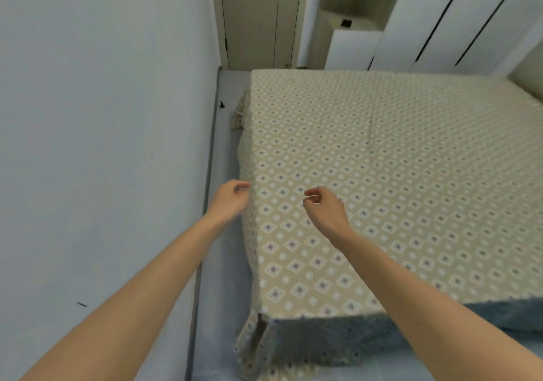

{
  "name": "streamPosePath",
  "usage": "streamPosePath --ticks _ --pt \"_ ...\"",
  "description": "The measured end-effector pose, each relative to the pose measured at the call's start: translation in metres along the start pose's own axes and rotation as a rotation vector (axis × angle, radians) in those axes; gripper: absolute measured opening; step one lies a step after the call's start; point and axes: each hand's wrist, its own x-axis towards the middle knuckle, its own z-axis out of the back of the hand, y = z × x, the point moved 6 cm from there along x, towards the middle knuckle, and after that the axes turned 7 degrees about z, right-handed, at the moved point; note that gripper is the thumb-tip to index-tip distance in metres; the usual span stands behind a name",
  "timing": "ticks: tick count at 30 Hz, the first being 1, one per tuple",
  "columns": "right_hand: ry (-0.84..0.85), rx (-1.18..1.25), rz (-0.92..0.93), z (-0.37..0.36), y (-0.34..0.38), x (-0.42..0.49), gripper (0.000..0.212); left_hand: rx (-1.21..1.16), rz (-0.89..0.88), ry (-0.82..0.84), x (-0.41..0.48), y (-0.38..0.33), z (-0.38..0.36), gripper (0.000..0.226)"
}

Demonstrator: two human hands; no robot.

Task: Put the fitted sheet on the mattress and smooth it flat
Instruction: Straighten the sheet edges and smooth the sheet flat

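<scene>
Fitted sheet [382,175] cloth lies directly under both sets of fingertips. The left fingers [242,187] are loosely curled at the sheet's left edge, left of the frame's middle; whether they pinch the fabric cannot be told. The right fingers [311,195] are curled too, with thumb and forefinger drawn close together just over the sheet's top. No cloth is seen lifted between them, so a grip cannot be confirmed.

The left hand [230,198] sits at the side of the bed and the right hand [324,207] sits over the top, near each other. Both bare forearms run down to the lower corners of the frame.

The sheet is beige, printed with rows of white diamonds with dark centres and small white rings. It covers the whole top of the mattress, which it hides, filling the middle and right of the frame. The top lies mostly flat, with a faint crease toward the upper middle. At the lower-left corner it hangs in loose folds to the floor [226,233], and a small bunch shows at the far left corner.

A pale wall [102,116] fills the left, with a door [252,19] at the upper middle and a white wardrobe [440,28] at the upper right.
</scene>
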Motion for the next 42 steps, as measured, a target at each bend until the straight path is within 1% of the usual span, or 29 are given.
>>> streamPosePath --ticks 3,8,12,16,20,23,26,28,33,35,38,40,42 --pt "-0.1 0.105 0.063 0.038 0.064 -0.002 0.03 -0.082 -0.113 -0.016 -0.026 -0.068 0.035 0.033" --pt "-0.165 0.143 0.154 0.07 0.117 -0.008 0.029 -0.191 -0.184 -0.014 -0.048 -0.13 0.058 0.03" --pt "-0.181 0.114 0.187 0.085 0.141 -0.001 0.03 -0.186 -0.223 -0.007 -0.045 -0.168 0.067 0.03" --pt "-0.173 0.109 0.176 0.089 0.152 0.017 0.028 -0.173 -0.225 0.005 -0.029 -0.186 0.071 0.03" --pt "-0.184 0.13 0.17 0.091 0.164 0.056 0.028 -0.157 -0.233 -0.001 0.007 -0.206 0.08 0.029" --pt "-0.192 0.134 0.186 0.093 0.175 0.099 0.029 -0.146 -0.24 -0.009 0.046 -0.225 0.087 0.029" --pt "-0.191 0.147 0.176 0.09 0.181 0.16 0.029 -0.12 -0.217 -0.016 0.103 -0.247 0.09 0.031" --pt "-0.191 0.152 0.176 0.09 0.183 0.183 0.028 -0.109 -0.197 -0.014 0.13 -0.258 0.091 0.033" --pt "-0.185 0.174 0.097 0.094 0.184 0.309 0.028 -0.026 -0.131 -0.002 0.262 -0.324 0.078 0.034" --pt "-0.171 0.162 0.085 0.092 0.184 0.327 0.029 0.009 -0.133 0.011 0.285 -0.333 0.074 0.034" --pt "-0.174 0.168 0.017 0.098 0.173 0.381 0.03 0.063 -0.118 0.048 0.349 -0.355 0.055 0.033" --pt "-0.17 0.167 -0.028 0.102 0.165 0.408 0.03 0.15 -0.127 0.075 0.38 -0.365 0.041 0.034" --pt "-0.182 0.169 -0.085 0.106 0.151 0.433 0.031 0.29 -0.163 0.126 0.414 -0.374 0.02 0.037"
